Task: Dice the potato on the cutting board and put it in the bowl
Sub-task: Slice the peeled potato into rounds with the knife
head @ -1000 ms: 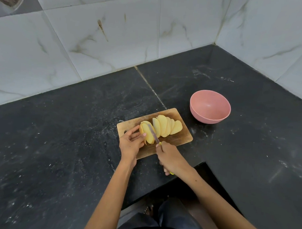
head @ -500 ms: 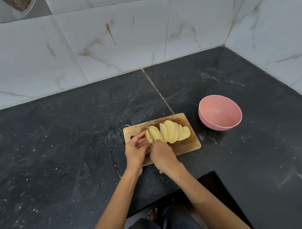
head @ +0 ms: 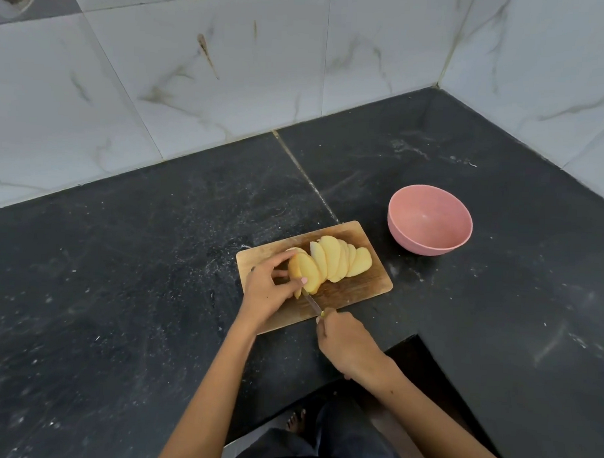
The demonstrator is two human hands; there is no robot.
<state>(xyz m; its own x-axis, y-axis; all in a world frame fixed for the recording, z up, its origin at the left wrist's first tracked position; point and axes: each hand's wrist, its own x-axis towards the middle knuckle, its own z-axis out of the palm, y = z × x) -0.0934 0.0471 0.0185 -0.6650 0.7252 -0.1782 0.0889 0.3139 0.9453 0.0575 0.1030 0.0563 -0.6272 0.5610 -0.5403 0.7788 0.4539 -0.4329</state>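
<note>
Wooden board (head: 367, 292) on dark stone counter (head: 120, 291); potato (head: 330, 264) lies on it cut into flat slices, fanned and leaning toward the right, none diced yet. Left hand (head: 267, 289) grips the last uncut end piece, fingers curled over its top, thumb against the near face. Right hand (head: 348, 343) is closed round the handle of the knife (head: 311, 303); blade low, point at the foot of the held piece. Judgement: slicing stage nearly done; to finish cleanly, tuck the left fingertips back from the blade and press straight down, since the stub is small and likely to roll. Slices then need stacking and cross-cutting. Pink bowl (head: 431, 221) stands right of the board, apart from it, nothing visible inside; path to it looks unobstructed. Tiled wall (head: 230, 72) behind.
</note>
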